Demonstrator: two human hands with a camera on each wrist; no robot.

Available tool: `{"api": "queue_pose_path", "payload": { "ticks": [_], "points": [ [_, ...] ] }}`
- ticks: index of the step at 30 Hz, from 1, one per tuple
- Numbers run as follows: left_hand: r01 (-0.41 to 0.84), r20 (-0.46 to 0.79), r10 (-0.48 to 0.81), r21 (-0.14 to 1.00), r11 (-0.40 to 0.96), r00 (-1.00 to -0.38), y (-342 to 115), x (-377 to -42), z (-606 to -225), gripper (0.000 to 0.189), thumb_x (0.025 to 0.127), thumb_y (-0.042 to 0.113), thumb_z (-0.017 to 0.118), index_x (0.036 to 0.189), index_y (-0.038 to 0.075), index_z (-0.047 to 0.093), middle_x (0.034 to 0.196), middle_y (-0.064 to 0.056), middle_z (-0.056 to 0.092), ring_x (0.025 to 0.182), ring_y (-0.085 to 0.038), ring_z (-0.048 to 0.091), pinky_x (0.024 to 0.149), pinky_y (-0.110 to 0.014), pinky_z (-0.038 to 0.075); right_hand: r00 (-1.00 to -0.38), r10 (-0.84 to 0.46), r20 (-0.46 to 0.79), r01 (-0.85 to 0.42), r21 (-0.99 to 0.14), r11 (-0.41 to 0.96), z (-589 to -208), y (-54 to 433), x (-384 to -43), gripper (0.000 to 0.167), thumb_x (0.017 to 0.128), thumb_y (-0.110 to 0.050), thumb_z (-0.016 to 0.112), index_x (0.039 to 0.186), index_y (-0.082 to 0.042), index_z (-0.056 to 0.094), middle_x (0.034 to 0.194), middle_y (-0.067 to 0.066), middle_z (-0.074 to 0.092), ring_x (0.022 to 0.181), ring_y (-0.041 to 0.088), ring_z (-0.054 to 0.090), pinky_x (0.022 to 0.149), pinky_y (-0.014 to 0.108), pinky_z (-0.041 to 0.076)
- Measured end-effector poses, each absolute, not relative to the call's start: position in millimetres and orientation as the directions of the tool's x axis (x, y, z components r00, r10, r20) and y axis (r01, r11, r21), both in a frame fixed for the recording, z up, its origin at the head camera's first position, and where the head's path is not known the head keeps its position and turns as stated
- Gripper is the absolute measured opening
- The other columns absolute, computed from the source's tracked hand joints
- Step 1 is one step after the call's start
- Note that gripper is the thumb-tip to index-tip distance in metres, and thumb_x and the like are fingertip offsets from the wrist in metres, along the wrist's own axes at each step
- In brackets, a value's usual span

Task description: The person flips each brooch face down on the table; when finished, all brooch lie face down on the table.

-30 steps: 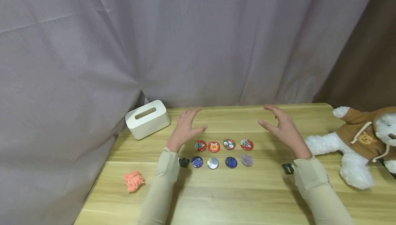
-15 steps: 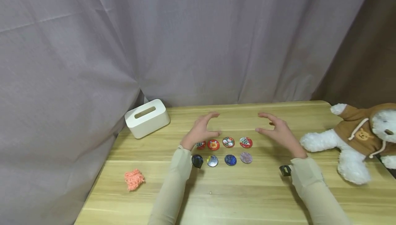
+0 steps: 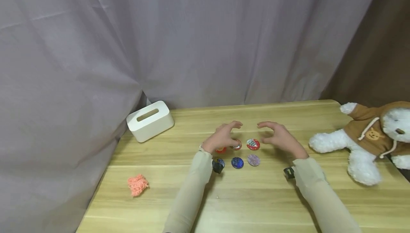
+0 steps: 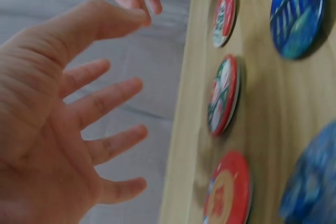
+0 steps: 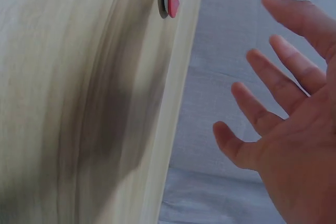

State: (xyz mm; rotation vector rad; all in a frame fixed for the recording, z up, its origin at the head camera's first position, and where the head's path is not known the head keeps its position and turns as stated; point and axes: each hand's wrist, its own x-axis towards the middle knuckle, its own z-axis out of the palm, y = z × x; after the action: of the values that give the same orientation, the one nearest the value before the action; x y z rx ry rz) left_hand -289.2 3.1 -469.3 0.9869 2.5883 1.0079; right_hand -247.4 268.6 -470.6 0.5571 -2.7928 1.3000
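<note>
A wood-grain counter [image 3: 256, 201], pale yellow-brown with streaks running along its length, has a rounded far right corner. Right behind its far edge I see a mauve-grey curtain [image 3: 198, 41] hanging in loose folds; the same cloth, creased, falls along the counter's left side. Beyond the counter's far right corner hangs a darker brown curtain [image 3: 378, 48]. The light is soft, laying a whitish sheen on the counter's near part.

Left hand [image 3: 222, 137] moved right, right hand [image 3: 282, 139] moved left, gap narrower. Head view: left hand now partly covers the red-green-white badge [image 4: 223, 95]
</note>
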Motion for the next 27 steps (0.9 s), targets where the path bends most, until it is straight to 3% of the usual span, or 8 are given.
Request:
{"api": "queue_pose_path", "payload": {
  "ticks": [10, 13, 15, 19, 21, 27],
  "points": [
    [0.54, 0.004, 0.656, 0.572, 0.617, -0.755, 26.4, -287.9, -475.2, 0.071, 0.083, 0.017, 0.082, 0.146, 0.016, 0.049, 0.141, 0.003, 0.059, 0.128, -0.024, 0.051, 0.109, -0.047, 0.031, -0.936, -0.35, 0.042, -0.271, -0.721, 0.638, -474.1, 260.0, -255.1, 0.048, 0.075, 0.007, 0.075, 0.121, 0.005, 0.063, 0.135, 0.029, 0.058, 0.132, 0.053, 0.042, 0.107, 0.07, 0.026],
    [0.55, 0.01, 0.654, 0.552, 0.627, -0.756, 32.6, -288.0, -479.6, 0.062, 0.082, 0.015, 0.081, 0.139, 0.017, 0.056, 0.136, 0.004, 0.062, 0.124, -0.022, 0.053, 0.106, -0.044, 0.033, -0.936, -0.352, 0.03, -0.269, -0.705, 0.656, -473.8, 258.8, -256.2, 0.045, 0.073, 0.007, 0.075, 0.117, 0.005, 0.065, 0.128, 0.028, 0.061, 0.115, 0.047, 0.055, 0.1, 0.064, 0.038],
    [0.563, 0.023, 0.652, 0.527, 0.637, -0.758, 36.8, -288.3, -482.3, 0.054, 0.081, 0.016, 0.082, 0.131, 0.018, 0.063, 0.13, 0.004, 0.066, 0.118, -0.019, 0.054, 0.102, -0.042, 0.034, -0.936, -0.351, 0.018, -0.26, -0.707, 0.658, -474.9, 258.5, -257.4, 0.042, 0.072, 0.008, 0.075, 0.113, 0.004, 0.066, 0.121, 0.026, 0.065, 0.096, 0.039, 0.061, 0.088, 0.055, 0.048],
    [0.58, 0.038, 0.645, 0.479, 0.659, -0.763, 45.8, -288.2, -486.8, 0.041, 0.077, 0.017, 0.085, 0.115, 0.022, 0.07, 0.108, 0.01, 0.071, 0.101, -0.013, 0.054, 0.091, -0.035, 0.033, -0.93, -0.369, -0.005, -0.254, -0.717, 0.65, -480.6, 258.1, -260.6, 0.036, 0.069, 0.012, 0.075, 0.103, 0.0, 0.067, 0.107, 0.017, 0.069, 0.074, 0.024, 0.055, 0.067, 0.038, 0.049],
    [0.588, 0.038, 0.647, 0.459, 0.666, -0.762, 49.8, -287.7, -488.6, 0.038, 0.076, 0.017, 0.086, 0.111, 0.022, 0.071, 0.099, 0.013, 0.07, 0.095, -0.011, 0.052, 0.087, -0.034, 0.031, -0.925, -0.38, -0.005, -0.263, -0.715, 0.648, -483.3, 257.5, -261.0, 0.035, 0.067, 0.013, 0.076, 0.098, -0.001, 0.067, 0.102, 0.014, 0.069, 0.075, 0.024, 0.055, 0.067, 0.037, 0.048],
    [0.59, 0.022, 0.633, 0.388, 0.708, -0.774, 56.8, -284.9, -491.8, 0.036, 0.075, 0.015, 0.086, 0.108, 0.023, 0.074, 0.092, 0.015, 0.068, 0.09, -0.011, 0.051, 0.089, -0.039, 0.033, -0.918, -0.394, 0.049, -0.328, -0.651, 0.685, -491.8, 254.8, -261.3, 0.035, 0.062, 0.014, 0.075, 0.091, -0.003, 0.067, 0.095, 0.008, 0.069, 0.09, 0.029, 0.059, 0.085, 0.05, 0.046]
  ]
}}
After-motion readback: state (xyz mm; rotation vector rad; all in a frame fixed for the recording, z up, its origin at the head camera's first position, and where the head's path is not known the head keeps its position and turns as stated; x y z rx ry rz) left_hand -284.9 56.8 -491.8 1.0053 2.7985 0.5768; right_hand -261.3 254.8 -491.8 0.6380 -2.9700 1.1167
